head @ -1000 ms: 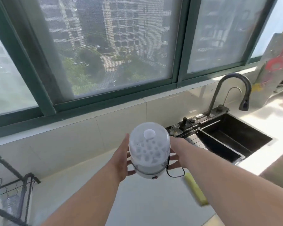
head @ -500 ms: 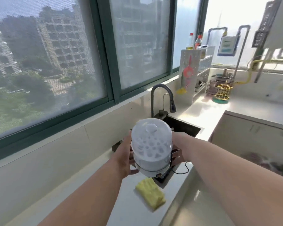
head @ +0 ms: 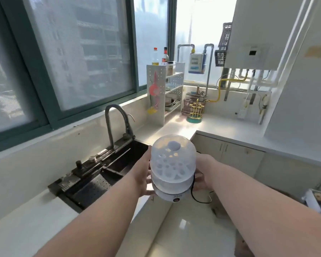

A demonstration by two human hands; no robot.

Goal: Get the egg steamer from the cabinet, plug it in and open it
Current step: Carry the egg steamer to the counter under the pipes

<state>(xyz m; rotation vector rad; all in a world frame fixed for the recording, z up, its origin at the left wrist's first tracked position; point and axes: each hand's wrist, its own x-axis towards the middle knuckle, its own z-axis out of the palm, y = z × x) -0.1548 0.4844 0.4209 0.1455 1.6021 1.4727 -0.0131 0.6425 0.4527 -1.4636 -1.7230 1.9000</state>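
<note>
I hold the egg steamer in the air between both hands, above the counter's front edge beside the sink. It has a frosted domed lid with a round knob on top and a white base with a small red button. My left hand grips its left side and my right hand grips its right side. Its thin black cord hangs in a loop below the right hand. A white power strip hangs on the far wall under the water heater.
A black sink with a curved tap lies to the left. A white perforated rack with bottles and a gold cup stand sit in the far corner. White counter runs along the back right, above cabinet doors.
The view has swung right, from the window and sink to the far counter corner and wall. The steamer stays held between both hands; the yellow sponge has left the view.
</note>
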